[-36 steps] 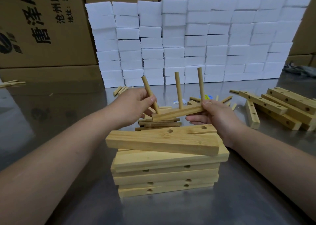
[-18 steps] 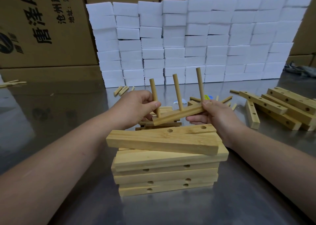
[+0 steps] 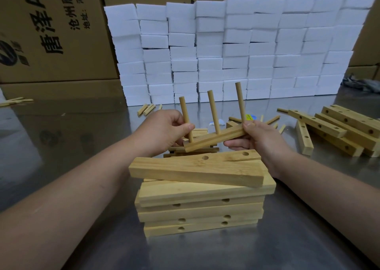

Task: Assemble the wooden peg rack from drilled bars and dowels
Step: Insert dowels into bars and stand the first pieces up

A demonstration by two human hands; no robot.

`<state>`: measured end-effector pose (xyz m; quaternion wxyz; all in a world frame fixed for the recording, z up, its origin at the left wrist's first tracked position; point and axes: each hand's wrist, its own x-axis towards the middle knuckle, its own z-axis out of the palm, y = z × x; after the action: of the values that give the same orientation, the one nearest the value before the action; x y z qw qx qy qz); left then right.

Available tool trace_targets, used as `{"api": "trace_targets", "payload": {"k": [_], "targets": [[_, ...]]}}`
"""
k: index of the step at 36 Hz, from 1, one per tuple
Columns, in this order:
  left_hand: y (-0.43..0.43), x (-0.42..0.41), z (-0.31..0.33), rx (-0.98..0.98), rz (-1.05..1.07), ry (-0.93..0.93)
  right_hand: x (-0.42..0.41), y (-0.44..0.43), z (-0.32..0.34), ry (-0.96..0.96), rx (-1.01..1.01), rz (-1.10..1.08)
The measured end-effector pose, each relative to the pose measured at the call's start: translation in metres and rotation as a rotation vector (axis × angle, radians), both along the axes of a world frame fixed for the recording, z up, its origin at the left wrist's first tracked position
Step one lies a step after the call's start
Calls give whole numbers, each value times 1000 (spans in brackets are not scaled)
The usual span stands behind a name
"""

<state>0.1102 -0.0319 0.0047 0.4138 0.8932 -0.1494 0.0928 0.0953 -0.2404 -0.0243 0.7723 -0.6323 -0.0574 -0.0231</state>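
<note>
A thin drilled bar (image 3: 213,139) hangs tilted above the steel table, its right end higher. Three dowels stand up from it. My left hand (image 3: 164,132) pinches the left dowel (image 3: 185,117) between thumb and fingers, close to the bar. The middle dowel (image 3: 213,110) and the right dowel (image 3: 240,100) stand free. My right hand (image 3: 259,140) grips the bar's right end. Just in front of both hands sits a stack of wide drilled bars (image 3: 197,189), its top bar lying askew.
A pile of thick drilled bars (image 3: 337,130) lies at the right. Loose dowels (image 3: 146,109) are scattered behind the hands and more dowels (image 3: 14,101) lie far left. A wall of white foam blocks (image 3: 236,49) and cardboard boxes (image 3: 51,29) closes the back.
The left dowel has swung from leaning left to nearly upright in the bar. The bar has tilted a little more, right end up.
</note>
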Motion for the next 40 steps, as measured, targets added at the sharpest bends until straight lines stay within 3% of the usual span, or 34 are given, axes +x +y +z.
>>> {"api": "trace_targets", "payload": {"k": [7, 11, 16, 21, 40], "targets": [[2, -1, 3, -6, 6, -6, 2, 1, -1, -3, -7, 3], [7, 0, 8, -8, 13, 28, 6, -2, -2, 40, 92, -16], [10, 4, 9, 229, 60, 29, 7, -2, -3, 11, 55, -1], [12, 6, 4, 315, 50, 33, 9, -3, -4, 8, 46, 0], [13, 9, 0, 264, 57, 6, 9, -3, -7, -55, -60, 16]]}}
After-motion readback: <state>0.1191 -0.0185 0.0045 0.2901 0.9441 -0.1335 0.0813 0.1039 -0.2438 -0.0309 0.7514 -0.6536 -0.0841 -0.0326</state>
